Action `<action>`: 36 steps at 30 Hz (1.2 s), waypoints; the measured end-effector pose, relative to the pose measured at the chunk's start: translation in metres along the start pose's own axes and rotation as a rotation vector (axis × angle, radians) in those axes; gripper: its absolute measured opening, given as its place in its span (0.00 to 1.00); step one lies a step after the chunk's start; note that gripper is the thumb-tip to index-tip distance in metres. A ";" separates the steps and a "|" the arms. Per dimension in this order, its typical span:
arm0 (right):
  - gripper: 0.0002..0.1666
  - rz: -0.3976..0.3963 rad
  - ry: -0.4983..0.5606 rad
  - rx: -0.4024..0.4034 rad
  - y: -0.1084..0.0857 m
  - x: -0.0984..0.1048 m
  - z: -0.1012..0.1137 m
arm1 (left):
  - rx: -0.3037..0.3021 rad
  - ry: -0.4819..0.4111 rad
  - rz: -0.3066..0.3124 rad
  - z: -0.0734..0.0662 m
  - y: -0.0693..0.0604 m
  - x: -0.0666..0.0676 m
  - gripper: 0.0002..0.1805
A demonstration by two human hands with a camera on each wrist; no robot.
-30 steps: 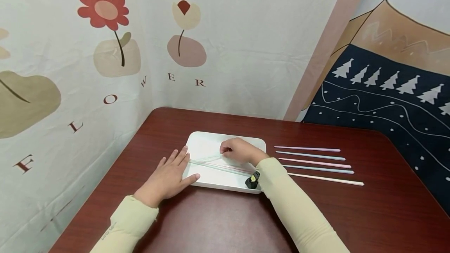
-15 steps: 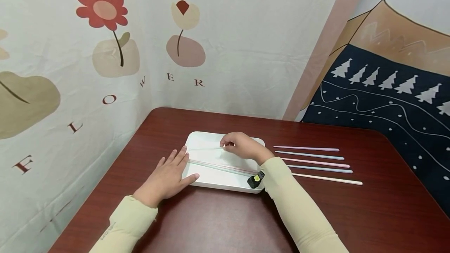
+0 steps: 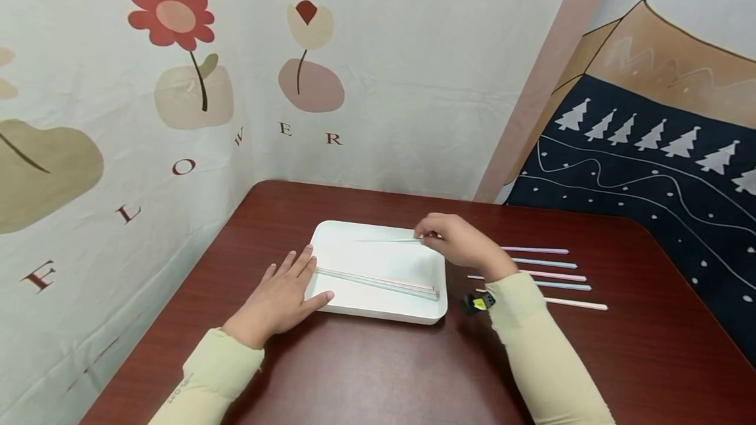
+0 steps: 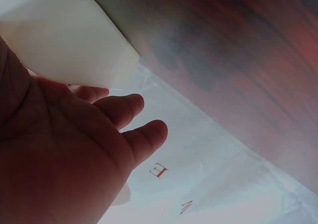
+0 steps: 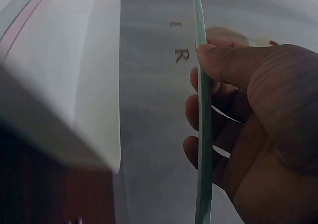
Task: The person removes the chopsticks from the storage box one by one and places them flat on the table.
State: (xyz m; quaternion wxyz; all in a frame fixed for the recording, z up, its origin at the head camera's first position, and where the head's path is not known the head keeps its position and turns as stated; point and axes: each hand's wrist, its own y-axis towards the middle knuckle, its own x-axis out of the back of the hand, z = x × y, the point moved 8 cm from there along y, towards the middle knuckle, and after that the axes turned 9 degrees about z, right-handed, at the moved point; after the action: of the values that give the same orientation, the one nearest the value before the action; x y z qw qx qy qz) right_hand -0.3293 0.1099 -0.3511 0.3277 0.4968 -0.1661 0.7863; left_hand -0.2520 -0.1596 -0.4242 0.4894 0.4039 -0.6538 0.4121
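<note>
My right hand (image 3: 457, 241) is above the tray's far right corner and pinches a pale green chopstick (image 5: 204, 119) between thumb and fingers. In the head view that chopstick's thin end points left over the white tray (image 3: 360, 307). At the tray's left rim my left hand (image 3: 283, 300) rests with straight, spread fingers, the fingertips touching the edge. Inside the tray lies a small bundle of green and pink chopsticks (image 3: 378, 283), slanting from the left rim towards the near right corner. Its left end reaches the left fingers.
Right of the tray, several chopsticks lie in a row on the dark red table (image 3: 378, 372): a purple one (image 3: 537, 250), a pink one (image 3: 561, 276), a cream one (image 3: 579, 304) and blue ones, partly behind my right forearm. Printed cloth (image 3: 413, 84) hangs behind.
My right hand has drawn one green chopstick away from the bundle and carried it to the tray's far side, then rightward. The left hand has stayed in place.
</note>
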 end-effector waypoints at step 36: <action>0.12 0.112 0.000 -0.263 -0.193 -0.010 -0.104 | -0.001 -0.007 0.013 -0.001 0.000 -0.001 0.51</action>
State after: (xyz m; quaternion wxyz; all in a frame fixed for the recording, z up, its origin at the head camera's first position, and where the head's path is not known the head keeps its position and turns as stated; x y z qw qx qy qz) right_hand -0.2649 0.3088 -0.4193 0.3455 0.4396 -0.2951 0.7748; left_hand -0.2519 -0.1586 -0.4249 0.4846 0.4008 -0.6584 0.4136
